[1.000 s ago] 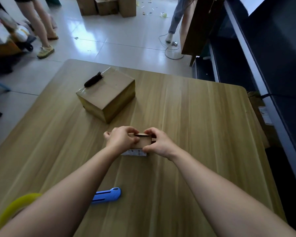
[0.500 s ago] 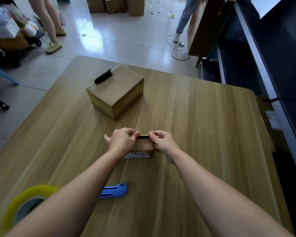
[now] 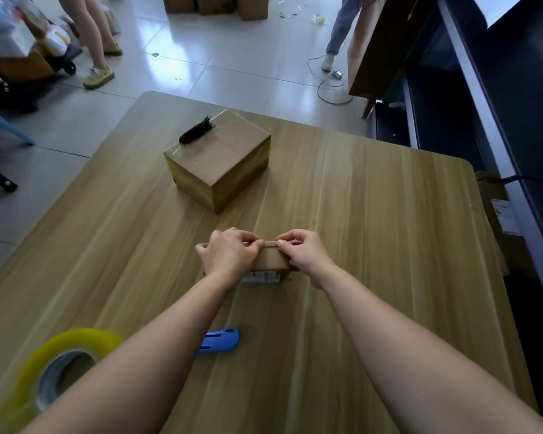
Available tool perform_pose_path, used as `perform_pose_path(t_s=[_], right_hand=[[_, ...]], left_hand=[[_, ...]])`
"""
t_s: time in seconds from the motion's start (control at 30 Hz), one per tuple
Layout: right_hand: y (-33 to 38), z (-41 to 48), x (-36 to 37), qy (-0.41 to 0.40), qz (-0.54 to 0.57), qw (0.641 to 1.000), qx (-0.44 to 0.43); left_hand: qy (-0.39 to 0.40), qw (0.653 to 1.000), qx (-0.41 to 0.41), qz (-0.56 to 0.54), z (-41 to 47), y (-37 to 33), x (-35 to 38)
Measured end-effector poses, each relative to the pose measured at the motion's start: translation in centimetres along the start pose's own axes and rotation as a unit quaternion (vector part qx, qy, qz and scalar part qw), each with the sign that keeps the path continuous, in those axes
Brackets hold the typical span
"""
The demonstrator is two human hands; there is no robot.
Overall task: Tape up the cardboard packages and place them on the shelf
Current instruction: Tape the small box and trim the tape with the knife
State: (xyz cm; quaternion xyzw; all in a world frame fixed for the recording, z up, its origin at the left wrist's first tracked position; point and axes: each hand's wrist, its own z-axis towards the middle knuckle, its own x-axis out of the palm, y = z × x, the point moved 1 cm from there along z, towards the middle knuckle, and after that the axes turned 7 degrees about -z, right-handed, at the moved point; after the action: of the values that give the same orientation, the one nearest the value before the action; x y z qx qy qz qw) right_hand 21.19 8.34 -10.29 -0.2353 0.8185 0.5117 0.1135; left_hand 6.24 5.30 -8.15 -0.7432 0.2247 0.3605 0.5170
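A small cardboard package (image 3: 271,261) with a white label on its near side sits mid-table. My left hand (image 3: 228,253) grips its left part with curled fingers. My right hand (image 3: 304,250) pinches its top far edge from the right. A bigger taped cardboard box (image 3: 223,161) stands farther back, a black marker (image 3: 196,131) lying on its top. A yellow-tinted tape roll (image 3: 60,371) lies at the near left. A blue utility knife (image 3: 221,339) lies partly under my left forearm. The dark shelf (image 3: 499,98) runs along the right.
The wooden table (image 3: 373,214) spreads wide around the package. Two people's legs stand on the tiled floor beyond, with a loose cable (image 3: 329,86) and several cardboard boxes (image 3: 213,4). A brown cabinet (image 3: 383,42) stands at the back right.
Both hands stay on the small package; the fingertips have shifted along its top edge. My view has tilted, so the tape roll shows more at the near left.
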Motion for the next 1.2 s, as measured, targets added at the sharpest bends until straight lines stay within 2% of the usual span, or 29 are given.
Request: perform_pose_path(t_s=[0.1,0.3,0.47,0.6,0.73,0.83,1.03,1.2], right_hand=[[-0.1,-0.2,-0.1,0.011,0.025,1.0,0.008],[0.2,0.3,0.4,-0.022,-0.028,0.999,0.002],[0.2,0.0,-0.2,0.002,-0.006,1.0,0.015],[0.2,-0.1,0.1,-0.019,-0.024,0.999,0.01],[0.7,-0.2,-0.1,-0.006,-0.031,0.999,0.016],[1.3,-0.4,-0.4,-0.011,-0.044,0.999,-0.009],[4.5,-1.0,0.5,-0.082,-0.11,0.989,-0.058],[8.3,-2.8,2.7,-0.069,-0.144,0.977,-0.141]], left_hand=[[0.014,1.0,-0.012,-0.007,0.3,0.1,0.1],[0.018,1.0,-0.008,-0.004,0.4,-0.1,0.1],[0.03,0.999,-0.027,-0.007,0.7,0.1,0.0],[0.029,0.999,-0.019,0.005,0.5,-0.2,0.1],[0.034,0.999,-0.017,-0.007,0.3,0.2,0.0],[0.044,0.999,-0.018,-0.016,0.4,0.5,-0.6],[-0.02,0.997,-0.045,-0.062,0.5,1.9,-3.9],[-0.052,0.992,-0.074,-0.09,-0.1,4.3,-7.7]])
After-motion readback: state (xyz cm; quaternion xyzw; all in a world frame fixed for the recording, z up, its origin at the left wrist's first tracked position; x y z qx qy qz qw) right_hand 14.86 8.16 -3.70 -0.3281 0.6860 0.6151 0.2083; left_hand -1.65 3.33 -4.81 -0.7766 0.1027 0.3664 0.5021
